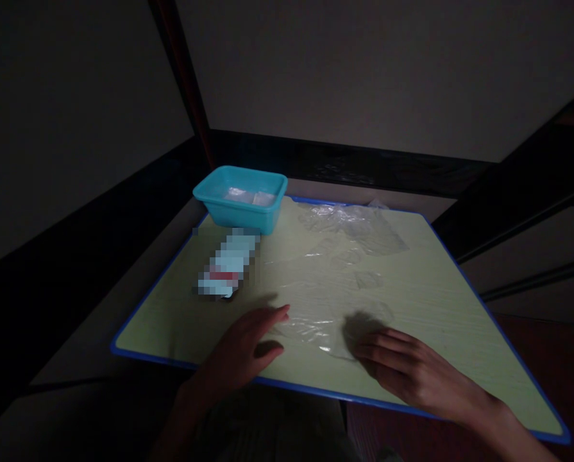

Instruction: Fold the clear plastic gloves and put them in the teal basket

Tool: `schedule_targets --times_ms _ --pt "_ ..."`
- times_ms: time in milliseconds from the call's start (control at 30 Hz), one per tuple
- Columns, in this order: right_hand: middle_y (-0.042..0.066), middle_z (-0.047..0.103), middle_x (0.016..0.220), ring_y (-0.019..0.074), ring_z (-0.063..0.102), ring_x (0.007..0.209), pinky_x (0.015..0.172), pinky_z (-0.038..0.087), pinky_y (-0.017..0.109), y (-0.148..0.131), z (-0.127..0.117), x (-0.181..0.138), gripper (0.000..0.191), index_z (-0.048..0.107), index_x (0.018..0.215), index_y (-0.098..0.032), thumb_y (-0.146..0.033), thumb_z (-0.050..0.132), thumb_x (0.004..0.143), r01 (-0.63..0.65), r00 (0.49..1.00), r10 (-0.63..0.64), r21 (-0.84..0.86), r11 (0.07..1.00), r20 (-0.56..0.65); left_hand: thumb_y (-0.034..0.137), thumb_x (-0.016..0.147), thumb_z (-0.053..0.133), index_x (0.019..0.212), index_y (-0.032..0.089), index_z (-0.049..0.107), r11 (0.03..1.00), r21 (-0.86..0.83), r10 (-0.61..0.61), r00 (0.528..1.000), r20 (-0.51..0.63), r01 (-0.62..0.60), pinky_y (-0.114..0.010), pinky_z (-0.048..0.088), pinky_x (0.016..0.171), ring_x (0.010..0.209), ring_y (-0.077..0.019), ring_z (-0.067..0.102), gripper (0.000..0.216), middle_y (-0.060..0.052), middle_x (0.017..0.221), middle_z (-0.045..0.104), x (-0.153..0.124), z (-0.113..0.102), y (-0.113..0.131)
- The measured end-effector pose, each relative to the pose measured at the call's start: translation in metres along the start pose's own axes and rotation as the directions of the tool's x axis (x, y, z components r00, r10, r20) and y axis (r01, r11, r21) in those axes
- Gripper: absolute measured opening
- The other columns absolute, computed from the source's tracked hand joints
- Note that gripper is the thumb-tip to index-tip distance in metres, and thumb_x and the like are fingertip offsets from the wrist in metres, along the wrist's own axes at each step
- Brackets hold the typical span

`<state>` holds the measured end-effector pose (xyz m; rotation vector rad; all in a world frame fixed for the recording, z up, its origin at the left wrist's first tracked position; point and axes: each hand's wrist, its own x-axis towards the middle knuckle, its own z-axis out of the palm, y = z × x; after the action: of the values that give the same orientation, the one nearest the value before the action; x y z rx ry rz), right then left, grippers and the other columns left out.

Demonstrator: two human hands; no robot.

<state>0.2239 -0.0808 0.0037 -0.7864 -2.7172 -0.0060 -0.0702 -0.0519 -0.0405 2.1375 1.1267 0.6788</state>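
A clear plastic bag (310,327) lies flat on the yellow table between my hands, its near edge catching the light. At its left side is my left hand (248,343), thumb and fingers apart with nothing between them. My right hand (402,362) rests low over the table by the bag's right corner, its fingers stretched out side by side. The right thumb is hidden, and whether those fingertips touch the plastic is unclear. Farther back, more crumpled clear plastic bags (354,224) lie in a loose heap.
A turquoise plastic basin (238,215) with whitish, shiny pieces inside stands at the table's back left corner. In front of it lies a pixelated, light blue oblong thing (231,260). A raised blue rim (315,389) edges the table (483,359). Walls stand behind and left.
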Motion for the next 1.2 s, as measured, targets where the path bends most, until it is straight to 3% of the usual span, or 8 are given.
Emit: schedule_targets --times_ms 133,267,467,600,967,1200 --pt "0.006 0.069 0.088 0.0161 0.061 0.077 0.069 0.050 0.032 0.003 -0.009 0.007 0.025 0.064 0.090 -0.017 -0.014 0.040 0.092 -0.044 0.999 0.043 0.140 0.989 0.013 0.010 0.072 0.062 0.127 0.026 0.045 1.000 -0.008 -0.001 0.998 -0.061 0.001 -0.035 0.045 0.094 0.101 -0.0178 0.058 0.060 -0.001 0.103 0.066 -0.003 -0.002 -0.001" --pt "0.005 0.067 0.082 0.0154 0.061 0.075 0.069 0.050 0.032 0.010 -0.015 0.017 0.020 0.063 0.086 -0.018 -0.017 0.044 0.090 -0.193 0.981 0.183 0.299 0.935 0.061 0.009 0.071 0.060 0.127 0.024 0.046 0.996 -0.082 -0.027 0.997 -0.078 0.020 -0.031 0.048 0.088 0.089 -0.0150 0.061 0.060 -0.001 0.095 0.065 0.000 -0.002 -0.001" --pt "0.006 0.067 0.081 0.0149 0.062 0.073 0.065 0.049 0.028 0.022 -0.015 0.029 0.019 0.061 0.084 -0.017 -0.024 0.044 0.089 -0.419 0.908 0.355 0.514 0.749 0.223 0.012 0.069 0.060 0.124 0.021 0.048 0.981 -0.167 -0.105 0.993 -0.054 0.095 -0.028 0.049 0.082 0.080 -0.0132 0.060 0.057 0.001 0.086 0.064 0.006 -0.003 -0.002" --pt "0.004 0.063 0.072 0.0148 0.058 0.065 0.056 0.046 0.026 0.031 -0.011 0.034 0.023 0.058 0.076 -0.017 -0.031 0.044 0.088 -0.527 0.847 0.454 0.546 0.651 0.277 0.013 0.069 0.059 0.124 0.020 0.049 0.977 -0.177 -0.128 0.990 -0.056 0.116 -0.026 0.050 0.079 0.077 -0.0124 0.060 0.056 0.001 0.084 0.063 0.008 -0.004 -0.002" --pt "0.001 0.054 0.064 0.0132 0.051 0.058 0.050 0.041 0.026 0.048 0.003 0.044 0.020 0.048 0.073 -0.018 -0.032 0.041 0.086 -0.562 0.799 0.556 0.611 0.557 0.228 0.011 0.068 0.058 0.121 0.016 0.051 0.954 -0.255 -0.185 0.978 -0.096 0.155 -0.027 0.051 0.076 0.071 -0.0121 0.060 0.053 0.001 0.079 0.066 0.012 -0.003 0.000" --pt "-0.001 0.049 0.059 0.0114 0.044 0.050 0.046 0.034 0.024 0.055 0.011 0.052 0.021 0.048 0.072 -0.019 -0.032 0.039 0.085 -0.570 0.795 0.581 0.544 0.615 0.177 0.014 0.070 0.055 0.116 0.015 0.053 0.934 -0.309 -0.224 0.967 -0.122 0.178 -0.026 0.051 0.071 0.068 -0.0121 0.060 0.046 0.000 0.076 0.066 0.015 -0.002 -0.001"
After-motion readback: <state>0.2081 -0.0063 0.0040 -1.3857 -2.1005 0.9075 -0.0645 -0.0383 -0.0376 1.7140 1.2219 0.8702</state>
